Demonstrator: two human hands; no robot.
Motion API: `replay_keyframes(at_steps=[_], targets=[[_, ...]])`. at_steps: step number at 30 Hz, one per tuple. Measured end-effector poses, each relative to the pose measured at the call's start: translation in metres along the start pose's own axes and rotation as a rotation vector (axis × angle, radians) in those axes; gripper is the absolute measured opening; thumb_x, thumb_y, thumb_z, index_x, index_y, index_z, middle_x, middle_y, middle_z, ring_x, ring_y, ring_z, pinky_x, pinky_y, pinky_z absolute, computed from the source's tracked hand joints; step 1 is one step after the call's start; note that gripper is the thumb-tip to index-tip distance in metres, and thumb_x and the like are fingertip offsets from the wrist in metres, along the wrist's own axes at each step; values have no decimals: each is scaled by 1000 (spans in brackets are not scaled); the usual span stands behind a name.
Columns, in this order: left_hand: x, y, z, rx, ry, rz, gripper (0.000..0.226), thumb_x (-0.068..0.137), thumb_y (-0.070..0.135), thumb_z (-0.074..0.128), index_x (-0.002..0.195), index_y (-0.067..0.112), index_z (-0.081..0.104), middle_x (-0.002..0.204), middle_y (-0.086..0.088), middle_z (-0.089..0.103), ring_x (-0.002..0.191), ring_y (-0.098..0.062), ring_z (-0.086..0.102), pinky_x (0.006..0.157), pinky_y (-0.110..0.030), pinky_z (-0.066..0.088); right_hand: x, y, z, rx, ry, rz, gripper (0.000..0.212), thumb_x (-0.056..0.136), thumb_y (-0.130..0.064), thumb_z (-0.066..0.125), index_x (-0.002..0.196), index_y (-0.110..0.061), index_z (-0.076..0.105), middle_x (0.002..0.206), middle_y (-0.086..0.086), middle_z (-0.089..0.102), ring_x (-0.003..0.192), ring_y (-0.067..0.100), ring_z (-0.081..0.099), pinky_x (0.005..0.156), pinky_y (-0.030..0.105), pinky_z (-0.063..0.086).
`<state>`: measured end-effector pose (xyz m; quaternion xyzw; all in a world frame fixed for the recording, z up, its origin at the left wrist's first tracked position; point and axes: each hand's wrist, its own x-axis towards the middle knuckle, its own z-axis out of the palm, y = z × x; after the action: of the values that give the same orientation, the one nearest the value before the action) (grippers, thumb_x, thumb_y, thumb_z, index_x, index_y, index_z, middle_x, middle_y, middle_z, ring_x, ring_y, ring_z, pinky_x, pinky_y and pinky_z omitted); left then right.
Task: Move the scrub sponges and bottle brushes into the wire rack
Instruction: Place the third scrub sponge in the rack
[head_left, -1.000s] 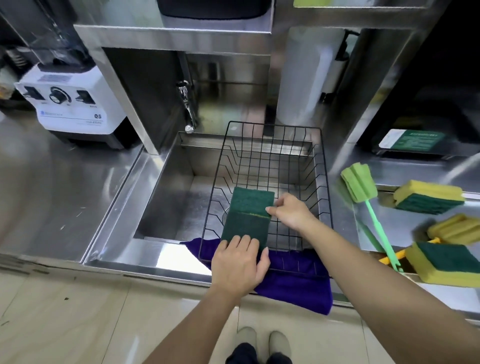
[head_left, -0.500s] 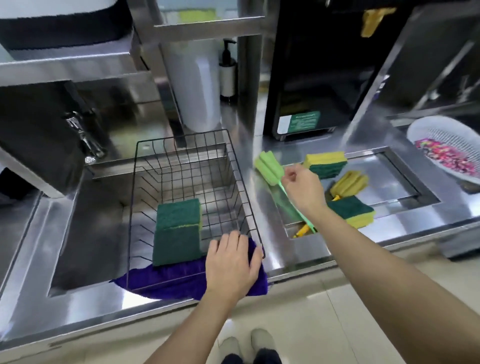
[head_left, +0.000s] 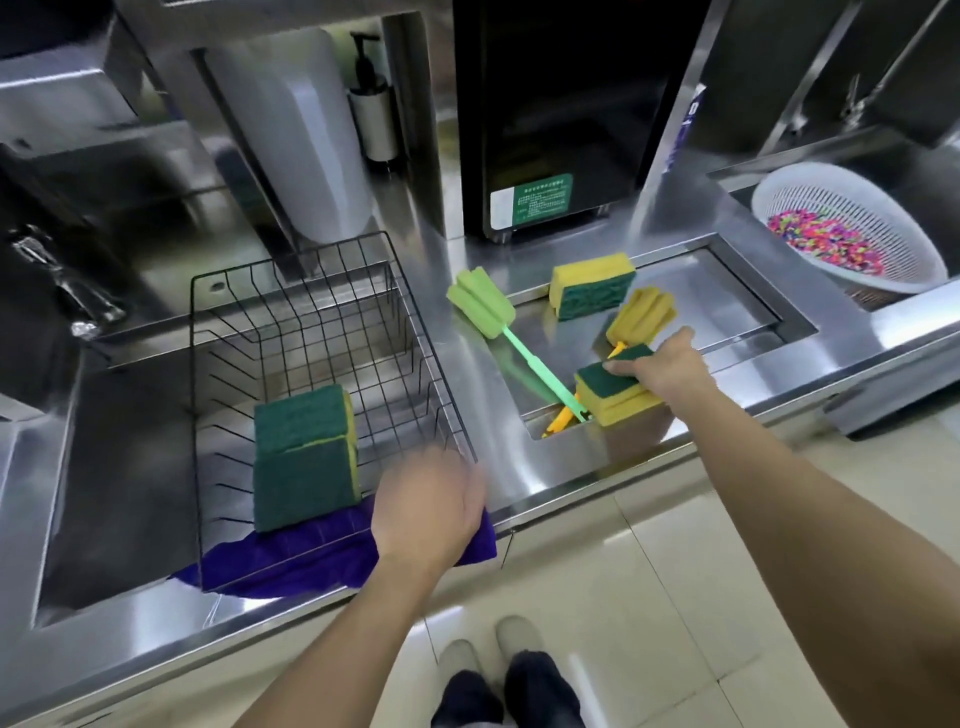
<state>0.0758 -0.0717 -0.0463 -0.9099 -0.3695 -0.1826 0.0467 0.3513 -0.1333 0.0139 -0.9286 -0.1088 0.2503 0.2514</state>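
Observation:
A black wire rack (head_left: 415, 332) sits over the left sink and holds two green-and-yellow scrub sponges (head_left: 304, 462). My left hand (head_left: 428, 506) rests at the rack's near right corner, blurred, over a purple cloth (head_left: 291, 558). My right hand (head_left: 662, 366) lies on a pair of stacked sponges (head_left: 613, 397) in the shallow right basin, fingers closing around them. A green bottle brush (head_left: 480, 304) lies slanted across the basin edge. A yellow bottle brush (head_left: 641, 314) lies behind my right hand. One more sponge (head_left: 592, 286) sits at the basin's back.
A white colander (head_left: 893, 260) with colourful bits stands at the far right. A black appliance (head_left: 550, 114), a white roll (head_left: 306, 124) and a pump bottle (head_left: 371, 109) stand along the back. A tap (head_left: 62, 280) hangs at the left.
My right hand left the green brush and moved right and nearer onto the stacked sponges. The view shifted slightly. My left hand stays at the rack's corner.

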Motion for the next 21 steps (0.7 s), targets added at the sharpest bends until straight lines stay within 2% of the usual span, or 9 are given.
replay_keyframes(at_steps=[3,5,7,9,11,14,18,21], targets=[[1,0,-1,12,8,-4,44,91,39,37,71,8,63,67,-5,59,62,-26,58,58,-37,45,1,-14,-7,152,-158,-92,57,65,-17,84,112,1,58,117,18,64,101,31,61,86,37,50],[1,0,-2,16,15,-3,44,90,39,37,71,9,62,66,-5,59,61,-26,57,58,-36,45,-4,-27,-12,169,-286,-112,38,66,-9,82,97,1,63,100,16,68,82,26,65,69,31,55],[1,0,-4,16,24,-3,45,90,40,36,71,9,62,66,-4,59,60,-25,57,58,-35,45,-13,-45,-16,200,-374,-144,20,71,-6,77,82,-4,60,77,10,65,54,15,64,42,18,49],[1,-1,-6,6,28,6,45,90,41,36,72,10,63,67,-3,59,60,-24,57,58,-34,45,-23,-67,-17,249,-402,-190,18,74,-10,75,81,-6,59,56,3,61,33,10,57,30,11,37],[-1,-5,-7,4,46,9,44,91,42,38,73,11,62,68,-3,59,62,-24,56,59,-34,45,-32,-91,-11,317,-394,-254,25,71,-21,77,83,-9,59,53,1,59,43,15,57,36,11,38],[-8,-21,-7,17,93,-38,42,92,40,40,72,11,61,67,-4,57,61,-25,55,60,-35,45,-46,-120,6,438,-451,-359,32,65,-25,80,86,-12,60,71,4,67,68,22,63,64,27,51],[-23,-54,-12,70,197,-119,40,94,38,44,67,12,57,62,-3,54,58,-24,51,57,-34,41,-69,-148,36,551,-601,-418,14,77,-15,73,88,-12,66,83,2,70,72,15,65,63,29,47],[-35,-77,-11,111,264,-174,42,97,36,43,64,12,56,59,-3,50,56,-23,48,56,-34,37,-78,-162,68,623,-705,-399,5,81,-7,67,81,-11,64,75,0,70,60,7,64,62,24,47]])
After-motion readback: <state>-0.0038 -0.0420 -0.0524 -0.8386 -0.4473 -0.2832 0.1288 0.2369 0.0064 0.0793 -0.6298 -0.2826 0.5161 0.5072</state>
